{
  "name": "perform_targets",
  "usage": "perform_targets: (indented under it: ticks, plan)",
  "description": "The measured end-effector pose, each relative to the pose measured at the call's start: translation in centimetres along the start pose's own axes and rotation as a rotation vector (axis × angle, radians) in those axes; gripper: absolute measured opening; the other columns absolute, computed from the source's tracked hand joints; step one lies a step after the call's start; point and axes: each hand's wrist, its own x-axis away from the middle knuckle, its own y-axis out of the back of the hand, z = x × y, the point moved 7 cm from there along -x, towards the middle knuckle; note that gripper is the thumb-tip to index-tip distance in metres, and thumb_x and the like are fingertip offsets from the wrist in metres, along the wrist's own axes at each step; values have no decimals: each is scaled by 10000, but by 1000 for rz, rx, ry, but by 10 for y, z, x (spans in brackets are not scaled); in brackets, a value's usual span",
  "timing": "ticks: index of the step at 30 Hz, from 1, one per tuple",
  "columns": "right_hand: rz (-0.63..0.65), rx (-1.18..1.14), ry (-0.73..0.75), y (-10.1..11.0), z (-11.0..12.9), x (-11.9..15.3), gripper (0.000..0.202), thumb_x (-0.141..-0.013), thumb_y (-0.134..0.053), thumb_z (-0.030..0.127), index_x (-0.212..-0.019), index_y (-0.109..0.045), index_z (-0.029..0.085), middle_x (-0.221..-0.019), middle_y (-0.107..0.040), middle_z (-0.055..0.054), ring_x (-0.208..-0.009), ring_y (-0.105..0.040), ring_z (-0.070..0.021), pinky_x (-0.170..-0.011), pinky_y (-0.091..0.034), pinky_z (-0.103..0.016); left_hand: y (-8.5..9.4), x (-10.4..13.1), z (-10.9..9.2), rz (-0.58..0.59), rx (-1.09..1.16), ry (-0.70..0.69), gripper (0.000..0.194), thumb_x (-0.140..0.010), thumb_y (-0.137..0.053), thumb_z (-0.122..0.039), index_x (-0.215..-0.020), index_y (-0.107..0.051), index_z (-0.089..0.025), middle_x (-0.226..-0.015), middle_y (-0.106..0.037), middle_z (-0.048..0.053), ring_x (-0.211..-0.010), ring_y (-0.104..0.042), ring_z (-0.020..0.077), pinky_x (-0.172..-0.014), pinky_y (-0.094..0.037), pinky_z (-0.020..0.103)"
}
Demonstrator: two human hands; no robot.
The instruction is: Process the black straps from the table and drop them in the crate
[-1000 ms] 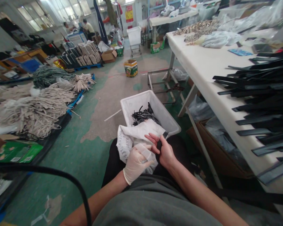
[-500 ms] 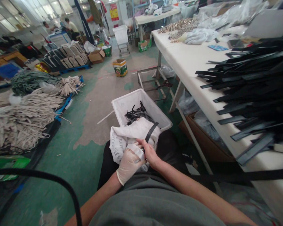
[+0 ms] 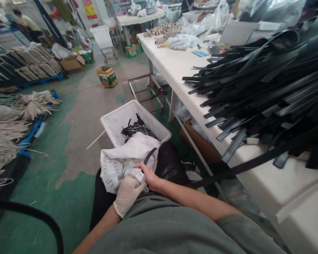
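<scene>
My right hand (image 3: 150, 177), bare, is closed around a black strap (image 3: 150, 155) over my lap. The strap's short end sticks up past the fingers. A long black strap, probably the same one, emerges beyond my right forearm and reaches up to the table. My left hand (image 3: 127, 193) wears a thin whitish glove and is closed on a folded white cloth (image 3: 138, 175) against the strap, touching my right hand. Under both hands a white woven sack (image 3: 112, 169) with dark print lies over my lap. Its far edge overlaps a white plastic bin (image 3: 110, 121) containing black strap pieces (image 3: 137, 128).
On my right, a long white table (image 3: 169, 63) bears a large pile of black straps (image 3: 254, 91), gloves (image 3: 184, 41) and metal rings (image 3: 161, 31). Bundles of beige cord (image 3: 7, 137) lie at left. A cardboard box (image 3: 107, 77) stands on the floor ahead.
My view has turned right, so the bin, sack and hands appear further left and more of the strap pile shows. Both hands keep their hold, close together over the sack.
</scene>
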Motion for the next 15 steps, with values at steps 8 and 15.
perform_targets:
  ticks: [8,15]
  plan:
    - [28,-269,-179,-2,-9,-2,410,-948,-363,410,-978,-667,137,-818,-722,-74,-701,-649,-178,-719,-508,-297,-14,4,19,162,177,233,267,-810,-613,-429,-837,-730,-191,-896,-719,49,-875,-641,214,-878,-484,322]
    - [-13,-402,-290,6,-12,-4,392,-973,-311,391,-1036,-604,138,-954,-730,-123,-635,-653,-157,-554,-500,-274,-20,18,16,266,404,278,292,-788,-628,-421,-921,-732,-183,-1051,-701,66,-958,-616,216,-921,-457,322]
